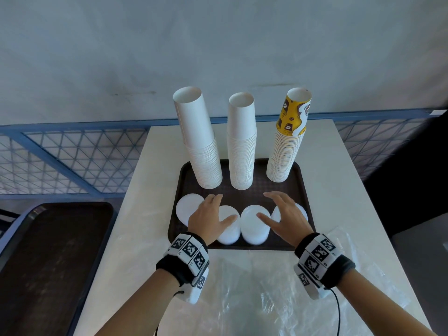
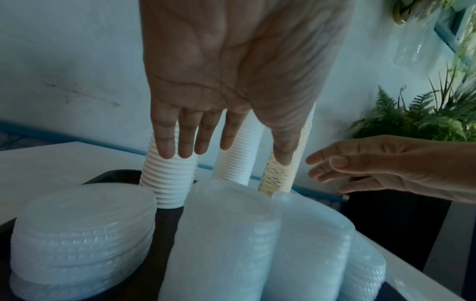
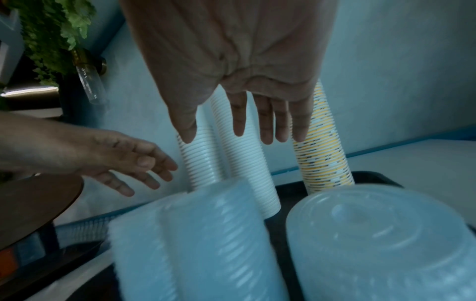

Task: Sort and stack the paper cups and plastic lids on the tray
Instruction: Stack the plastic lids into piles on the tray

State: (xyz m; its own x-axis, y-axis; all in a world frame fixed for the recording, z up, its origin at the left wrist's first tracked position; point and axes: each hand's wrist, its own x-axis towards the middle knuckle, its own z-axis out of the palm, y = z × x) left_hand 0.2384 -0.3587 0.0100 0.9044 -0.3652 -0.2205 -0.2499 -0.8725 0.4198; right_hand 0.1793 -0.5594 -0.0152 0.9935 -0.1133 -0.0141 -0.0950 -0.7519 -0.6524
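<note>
A dark brown tray (image 1: 257, 189) carries three tall cup stacks at its back: two white ones (image 1: 202, 146) (image 1: 242, 146) and a yellow-patterned one (image 1: 288, 144). Along its front stand several short stacks of translucent white lids (image 1: 186, 208) (image 1: 254, 225). My left hand (image 1: 218, 207) hovers over the left lid stacks with straight, spread fingers and holds nothing. My right hand (image 1: 271, 207) hovers the same way over the right lid stacks (image 3: 381, 244). In the left wrist view the left fingers (image 2: 185, 142) hang in the air above the lids (image 2: 82, 230).
The tray sits on a white table (image 1: 150, 190) by a pale wall. Crumpled clear plastic wrap (image 1: 266, 299) lies on the table's near end. A second dark tray (image 1: 48, 263) stands lower at the left. A blue mesh fence (image 1: 72, 161) runs behind, and a fern (image 2: 425, 118) stands at the side.
</note>
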